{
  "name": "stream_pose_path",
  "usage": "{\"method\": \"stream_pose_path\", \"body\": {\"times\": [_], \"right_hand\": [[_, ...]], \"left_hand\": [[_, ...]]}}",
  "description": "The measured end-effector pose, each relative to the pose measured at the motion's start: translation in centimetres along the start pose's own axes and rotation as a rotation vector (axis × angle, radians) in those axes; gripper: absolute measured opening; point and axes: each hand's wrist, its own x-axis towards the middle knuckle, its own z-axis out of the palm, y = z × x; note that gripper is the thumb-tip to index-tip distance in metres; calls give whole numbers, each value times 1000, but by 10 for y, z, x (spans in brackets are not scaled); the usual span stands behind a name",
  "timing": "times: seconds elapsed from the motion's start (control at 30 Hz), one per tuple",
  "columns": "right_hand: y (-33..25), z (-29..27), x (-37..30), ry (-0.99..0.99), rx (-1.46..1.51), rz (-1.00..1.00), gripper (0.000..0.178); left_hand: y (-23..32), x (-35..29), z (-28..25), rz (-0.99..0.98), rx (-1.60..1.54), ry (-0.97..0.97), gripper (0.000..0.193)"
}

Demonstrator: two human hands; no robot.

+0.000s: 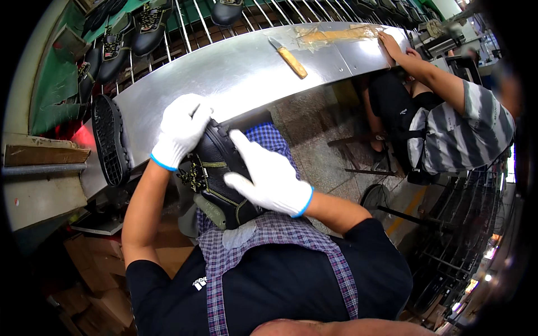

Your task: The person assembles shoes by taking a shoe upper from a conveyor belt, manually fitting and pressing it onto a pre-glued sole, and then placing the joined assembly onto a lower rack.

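Note:
A black lace-up work shoe [219, 178] with yellow stitching lies tilted over my lap, its toe end pointing toward the bench. My left hand [184, 127], in a white knit glove with a blue cuff, is closed around the toe end. Over the side of the shoe lies my right hand [270, 178], gloved the same way. Its forefinger is stretched toward the toe and its thumb is spread apart against the upper; the other fingers are partly hidden. Left of my left hand, another black shoe [111, 140] rests on its side with the treaded sole showing.
A metal bench [235, 73] curves ahead, bearing a wooden-handled knife [290, 60] and brown tape [336, 36]. Behind it, several black shoes hang on a rod rack [193, 22]. A seated person in a striped shirt [465, 129] works at the right. Cardboard boxes [103, 269] stand lower left.

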Motion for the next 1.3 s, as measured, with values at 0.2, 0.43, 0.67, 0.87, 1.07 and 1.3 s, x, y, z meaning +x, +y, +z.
{"method": "stream_pose_path", "body": {"times": [0.2, 0.43, 0.67, 0.87, 1.07, 1.3], "right_hand": [[13, -3, -29, -29, 28, -41, 69], [31, 13, -28, 110, -207, -116, 75], [30, 3, -28, -1, -184, -150, 71], [15, -37, -19, -307, -96, -21, 78], [26, -20, 0, 69, -47, -74, 70], [-20, 4, 39, -55, 292, 359, 68]], "left_hand": [[42, 3, 2, 241, 100, 30, 20], [58, 27, 12, 201, 224, -138, 30], [67, 25, 13, 173, 217, -138, 27], [42, 17, 32, -13, -134, 280, 19], [-37, -12, 38, -560, -1058, 279, 42], [14, -23, -10, -447, -1063, 352, 32]]}}
